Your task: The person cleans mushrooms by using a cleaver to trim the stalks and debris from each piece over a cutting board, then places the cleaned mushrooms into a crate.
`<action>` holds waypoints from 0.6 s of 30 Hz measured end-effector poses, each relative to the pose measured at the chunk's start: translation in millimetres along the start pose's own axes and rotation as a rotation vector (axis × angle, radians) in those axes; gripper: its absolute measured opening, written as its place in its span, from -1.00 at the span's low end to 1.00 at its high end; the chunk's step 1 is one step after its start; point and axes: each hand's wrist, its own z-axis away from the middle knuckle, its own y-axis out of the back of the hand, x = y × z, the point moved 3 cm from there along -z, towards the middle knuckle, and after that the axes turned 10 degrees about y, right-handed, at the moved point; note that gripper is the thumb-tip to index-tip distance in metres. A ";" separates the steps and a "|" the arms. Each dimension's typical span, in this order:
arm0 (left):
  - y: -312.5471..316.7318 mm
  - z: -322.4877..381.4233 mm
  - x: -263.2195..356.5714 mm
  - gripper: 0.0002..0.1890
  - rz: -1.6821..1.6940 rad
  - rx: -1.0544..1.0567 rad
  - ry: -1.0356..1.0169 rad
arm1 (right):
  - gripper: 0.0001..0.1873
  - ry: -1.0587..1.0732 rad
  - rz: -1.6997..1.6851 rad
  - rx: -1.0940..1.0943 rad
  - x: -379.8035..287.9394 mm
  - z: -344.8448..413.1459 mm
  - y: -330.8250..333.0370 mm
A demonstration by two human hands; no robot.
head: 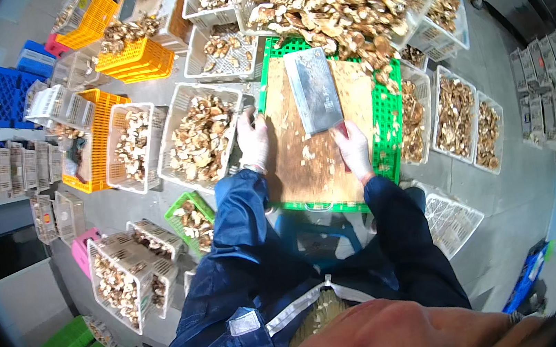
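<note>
My right hand (354, 149), in a pale glove, grips the handle of a cleaver (315, 91). The wide grey blade lies flat-side up over a wooden cutting board (304, 175), which sits on an upturned-looking green plastic crate (390, 123). My left hand (253, 140), also gloved, is at the board's left edge with its fingers partly spread; whether it touches the edge is unclear. Small mushroom scraps dot the board. Beyond the blade, a heap of brown and whitish mushrooms (335, 5) fills a large white basket and spills onto the crate's far right corner.
White baskets of mushrooms stand left (200, 136) and right (453, 118) on the grey floor. Yellow crates (136, 61) are at the upper left. A small green basket (171, 215) is at the lower left; a white basket (453, 219) stands at the lower right.
</note>
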 end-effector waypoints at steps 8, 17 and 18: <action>39.5 124.3 -27.1 -0.52 -0.382 -0.148 -0.171 | -0.82 -0.550 -0.391 0.060 3.7 86.7 18.7; 30.5 119.9 -26.6 -0.53 -0.541 -0.224 -0.140 | -0.82 -0.516 -0.431 0.071 9.8 89.3 20.2; 27.8 118.3 -12.0 -0.60 -0.513 -0.162 -0.180 | -0.82 -0.529 -0.423 0.079 15.8 88.2 22.3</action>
